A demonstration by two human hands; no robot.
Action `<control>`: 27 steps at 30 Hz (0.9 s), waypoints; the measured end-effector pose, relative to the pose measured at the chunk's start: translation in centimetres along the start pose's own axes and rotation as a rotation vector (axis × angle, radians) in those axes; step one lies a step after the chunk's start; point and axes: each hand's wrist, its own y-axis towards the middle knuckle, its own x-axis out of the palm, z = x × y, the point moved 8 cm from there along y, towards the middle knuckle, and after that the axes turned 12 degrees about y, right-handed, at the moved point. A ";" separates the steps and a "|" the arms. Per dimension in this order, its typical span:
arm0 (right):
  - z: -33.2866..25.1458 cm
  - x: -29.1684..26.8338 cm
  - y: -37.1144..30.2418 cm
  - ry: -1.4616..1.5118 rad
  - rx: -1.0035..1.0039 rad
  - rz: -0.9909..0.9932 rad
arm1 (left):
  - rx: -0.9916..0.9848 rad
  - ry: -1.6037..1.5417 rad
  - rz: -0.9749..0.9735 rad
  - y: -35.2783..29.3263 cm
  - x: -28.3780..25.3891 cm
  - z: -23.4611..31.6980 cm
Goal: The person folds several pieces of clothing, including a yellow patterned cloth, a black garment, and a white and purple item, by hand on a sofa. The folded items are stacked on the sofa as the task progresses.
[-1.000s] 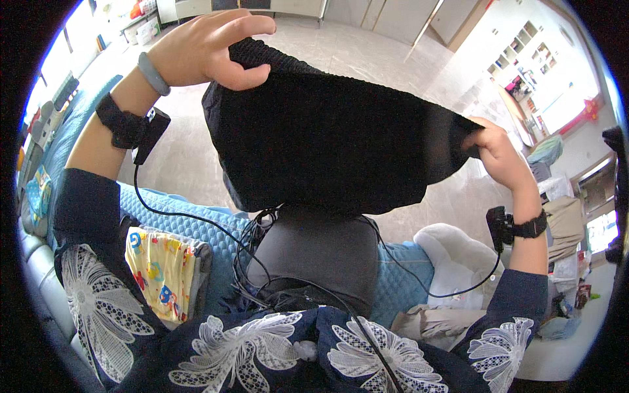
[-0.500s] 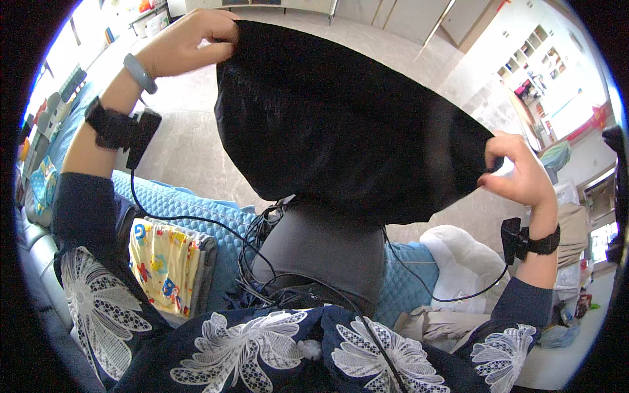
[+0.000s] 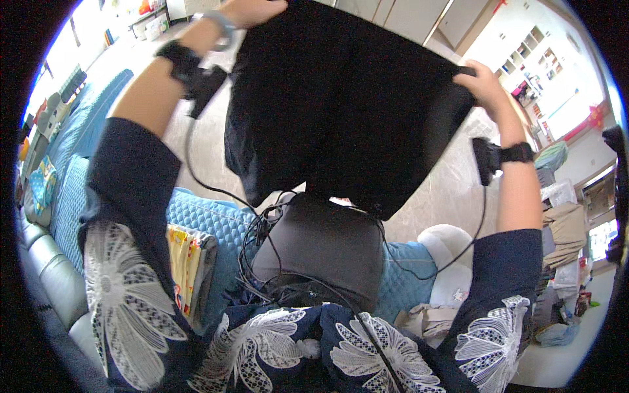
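A black garment (image 3: pixel 347 98) hangs stretched between my two raised hands. My left hand (image 3: pixel 255 12) is closed on its upper left corner, partly cut off by the top of the view. My right hand (image 3: pixel 486 88) pinches the upper right corner. The cloth falls in front of me, its lower edge uneven with a notch near the middle. Whether it is trousers, shorts or something else I cannot tell. Just below the cloth is a dark grey rounded surface (image 3: pixel 314 242), with black cables (image 3: pixel 259 242) looped at its left side.
On the left, a folded yellow patterned cloth (image 3: pixel 183 262) lies on a blue quilted cover (image 3: pixel 216 219). A white plush item (image 3: pixel 445 252) and a crumpled beige cloth (image 3: pixel 429 322) are at the right. Cables run from both wrist straps. Pale floor tiles (image 3: pixel 439 190) extend beyond.
Both hands have risen and moved away from me, the left also rightward and the right also leftward. The black garment has lifted with them and now hangs more squarely.
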 end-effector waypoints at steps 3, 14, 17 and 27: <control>-6.7 6.8 1.0 -0.024 -0.103 0.177 | -0.209 0.038 0.140 -0.4 1.8 0.5; -13.6 11.4 -2.4 0.885 0.057 -0.393 | 0.112 -0.671 0.101 -1.1 -0.4 15.0; -13.4 9.5 -1.3 0.791 0.053 -0.227 | 0.067 -0.765 0.079 -1.0 -0.1 14.7; -15.2 2.1 -1.1 0.576 -0.184 0.267 | 0.103 -0.754 -0.097 -5.4 5.1 14.0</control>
